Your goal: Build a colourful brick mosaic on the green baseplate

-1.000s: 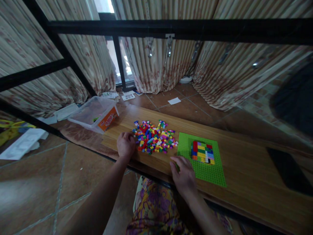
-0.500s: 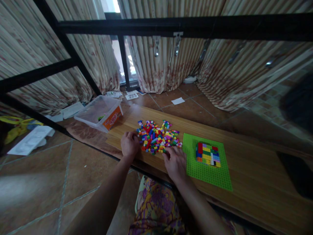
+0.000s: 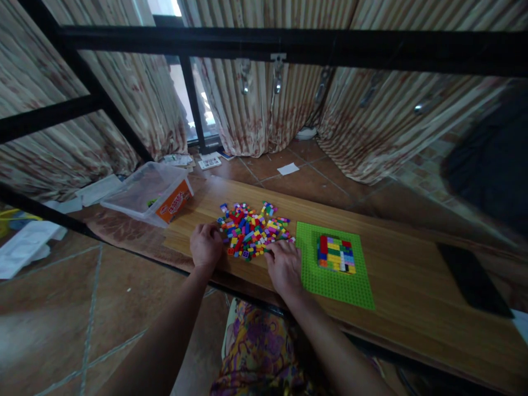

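Bricks [image 3: 249, 228] lie loose between and just beyond the curled left hand [image 3: 205, 246] and curled right hand [image 3: 284, 267], whose grip I cannot tell; light fingertip pinches should suit such small pieces.

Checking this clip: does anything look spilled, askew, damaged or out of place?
Nothing looks plainly damaged. One stray item: a white sheet lies on the floor beyond the wooden tabletop, apart from the other papers. The loose bricks are scattered outside the clear plastic box, but that seems ordinary clutter.
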Demonstrator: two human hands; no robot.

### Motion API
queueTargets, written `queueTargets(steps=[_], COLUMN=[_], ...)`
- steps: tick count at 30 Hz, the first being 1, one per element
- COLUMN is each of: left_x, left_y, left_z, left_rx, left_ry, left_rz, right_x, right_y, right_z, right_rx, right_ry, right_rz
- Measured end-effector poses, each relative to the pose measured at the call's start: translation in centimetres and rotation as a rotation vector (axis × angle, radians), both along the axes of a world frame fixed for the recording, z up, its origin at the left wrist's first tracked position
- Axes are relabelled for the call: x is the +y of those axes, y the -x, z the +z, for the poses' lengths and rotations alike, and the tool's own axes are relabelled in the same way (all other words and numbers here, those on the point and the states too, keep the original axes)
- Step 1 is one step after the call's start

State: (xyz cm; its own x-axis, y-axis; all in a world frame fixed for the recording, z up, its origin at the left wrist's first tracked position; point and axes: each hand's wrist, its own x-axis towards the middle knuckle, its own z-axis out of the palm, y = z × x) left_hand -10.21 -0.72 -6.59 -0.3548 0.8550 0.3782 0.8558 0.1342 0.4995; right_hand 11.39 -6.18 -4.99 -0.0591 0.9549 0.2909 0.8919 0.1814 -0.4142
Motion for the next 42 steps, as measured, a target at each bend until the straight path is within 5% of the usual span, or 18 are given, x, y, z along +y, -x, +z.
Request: queueTargets(steps=[14,42], left_x=[0.0,0.1], left_y=[-0.1,0.1], left_z=[0.4,0.1], left_rx=[-0.013,-0.001], left_ry=[0.016,0.031], left_rz=[0.002,0.001], right_x=[0.6,0.8], right_y=[-0.6,-0.7], right_z=[0.6,1.4], right_rx=[-0.132,-0.022], right_ry=[0.021,0.028], right_rz=[0.089,0.161])
